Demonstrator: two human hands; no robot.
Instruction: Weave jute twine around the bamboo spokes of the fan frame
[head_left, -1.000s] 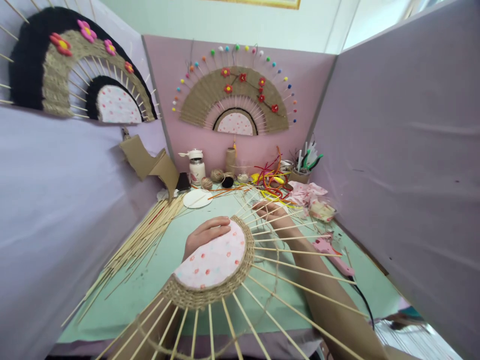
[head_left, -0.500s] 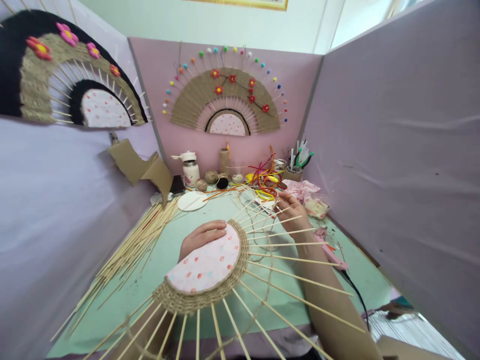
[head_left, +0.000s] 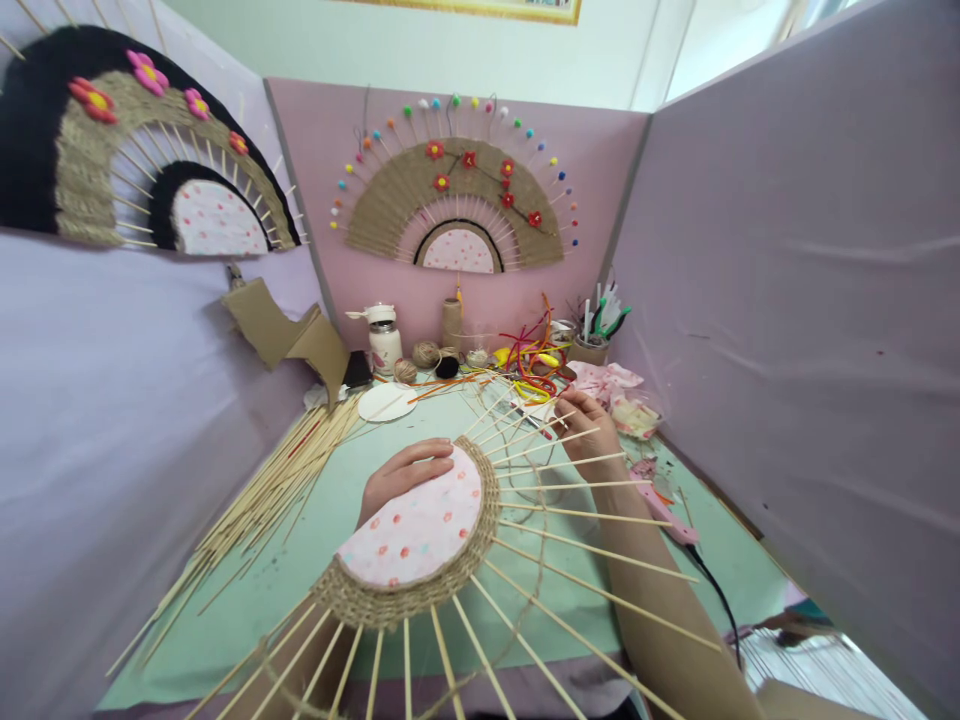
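A half-round woven fan [head_left: 345, 600] is tilted in front of me, with a white, red-dotted cloth centre [head_left: 420, 530], a braided twine rim and thin bamboo sticks fanning outward. My left hand [head_left: 405, 470] grips it at the straight edge, fingers lying over the cloth; the thumb is hidden. Out by the tips of the upper sticks, my right hand [head_left: 589, 425] has its fingertips pinched together, seemingly on the twine. A loose length of twine [head_left: 538, 570] curves across the sticks and loops near that hand.
Loose bamboo sticks [head_left: 262, 500] lie at the left, beside a white oval disc [head_left: 386, 402]. Twine balls [head_left: 426, 354], a white bottle [head_left: 384, 345] and coloured pipe cleaners [head_left: 532, 365] stand at the back. A pink glue gun [head_left: 667, 510] with a cord lies right. Finished fans [head_left: 450, 190] hang on the partitions.
My right hand has shifted very slightly right and down. The fan has turned a little, still in my left hand. The whole view has moved slightly.
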